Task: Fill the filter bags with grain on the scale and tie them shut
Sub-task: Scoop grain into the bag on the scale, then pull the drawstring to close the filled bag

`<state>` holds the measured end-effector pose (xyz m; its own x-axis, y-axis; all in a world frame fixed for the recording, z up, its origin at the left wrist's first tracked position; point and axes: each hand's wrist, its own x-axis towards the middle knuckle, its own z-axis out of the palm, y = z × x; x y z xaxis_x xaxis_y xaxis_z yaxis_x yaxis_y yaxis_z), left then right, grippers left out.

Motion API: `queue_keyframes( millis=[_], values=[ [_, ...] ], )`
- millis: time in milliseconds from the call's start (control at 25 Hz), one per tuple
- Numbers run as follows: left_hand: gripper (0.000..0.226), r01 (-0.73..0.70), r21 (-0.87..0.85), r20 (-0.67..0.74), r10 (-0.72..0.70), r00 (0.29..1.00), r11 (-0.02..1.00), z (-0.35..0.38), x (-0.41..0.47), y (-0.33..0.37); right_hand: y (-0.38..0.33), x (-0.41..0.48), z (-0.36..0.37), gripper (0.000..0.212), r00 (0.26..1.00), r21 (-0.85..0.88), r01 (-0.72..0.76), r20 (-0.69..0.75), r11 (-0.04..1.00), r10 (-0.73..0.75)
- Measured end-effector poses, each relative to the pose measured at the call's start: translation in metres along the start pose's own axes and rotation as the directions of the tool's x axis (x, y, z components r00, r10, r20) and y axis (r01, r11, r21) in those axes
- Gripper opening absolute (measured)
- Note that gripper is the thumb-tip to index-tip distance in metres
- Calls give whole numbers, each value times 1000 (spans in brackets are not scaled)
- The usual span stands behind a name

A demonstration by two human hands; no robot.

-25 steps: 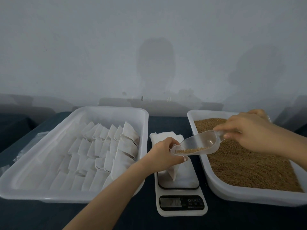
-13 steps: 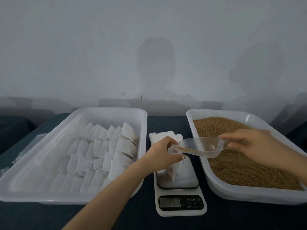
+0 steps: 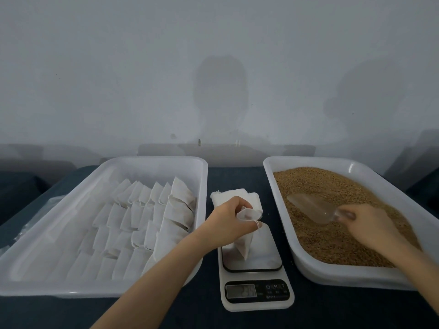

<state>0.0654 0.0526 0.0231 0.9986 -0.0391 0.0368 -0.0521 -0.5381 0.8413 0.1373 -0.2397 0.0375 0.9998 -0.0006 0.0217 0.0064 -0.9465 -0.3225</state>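
The left hand (image 3: 228,219) pinches the mouth of the bag (image 3: 244,244), which stands on the scale (image 3: 263,254). The right hand (image 3: 370,224) grips the scoop (image 3: 311,207), low in the grain (image 3: 332,186) of the right tray (image 3: 308,274). If the mouth folds or the scoop tips early, grain may spill on the bench (image 3: 237,176).

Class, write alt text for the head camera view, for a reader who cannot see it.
A person's left hand holds a white filter bag by its top on a small scale, while the right hand grips a clear scoop lying on the grain in the right tray. The left tray holds rows of white bags.
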Motion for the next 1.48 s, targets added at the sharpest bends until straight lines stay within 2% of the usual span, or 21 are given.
queue_keyframes(
  millis=[120,240,320,360,440,480,520,600,760,920,1080,1280,1360,1480],
  values=[
    [39,4,4,4,-4,1000,1000,0,0,0,1,9,13,22,998,-69,-35,46,997,38],
    [38,9,7,17,-9,1000,1000,0,0,1,-7,7,12,23,1000,-169,-16,19,986,19],
    [37,12,11,28,-12,1000,1000,0,0,1,-15,-2,10,23,995,-293,41,-78,955,-66],
    [37,13,11,30,-13,999,1000,0,1,0,-24,-8,8,27,977,-295,115,-138,948,-162],
    [40,16,16,30,-16,999,1000,1,0,1,-51,-28,6,33,909,-56,374,-178,926,-378],
    [41,15,18,28,-16,999,1000,1,0,1,-68,-40,5,31,868,103,490,-152,865,-473],
    [43,9,18,26,-10,1000,1000,1,0,2,-85,-52,6,28,824,202,565,-101,800,-557],
    [44,-16,21,28,16,999,1000,0,0,3,-111,-66,12,26,762,253,630,-23,734,-647],
    [48,-63,102,54,58,997,993,-4,-2,1,-127,-67,25,23,765,280,599,77,750,-640],
    [49,-5,54,119,-1,993,999,-15,-1,-2,-125,-60,31,14,800,246,581,2,776,-600],
    [32,14,9,-3,-14,1000,1000,-24,-1,-6,-118,-52,29,5,821,336,563,-119,755,-558],
    [4,-50,124,-147,68,987,991,-23,-2,-2,-112,-47,29,21,834,457,550,-259,699,-487],
    [16,-57,79,-199,71,977,995,-25,-3,-1,-110,-45,29,25,814,444,581,-326,682,-481],
    [18,-28,-4,-226,27,974,1000,-27,-4,2,-106,-42,30,24,784,423,619,-383,662,-488]
  ],
)
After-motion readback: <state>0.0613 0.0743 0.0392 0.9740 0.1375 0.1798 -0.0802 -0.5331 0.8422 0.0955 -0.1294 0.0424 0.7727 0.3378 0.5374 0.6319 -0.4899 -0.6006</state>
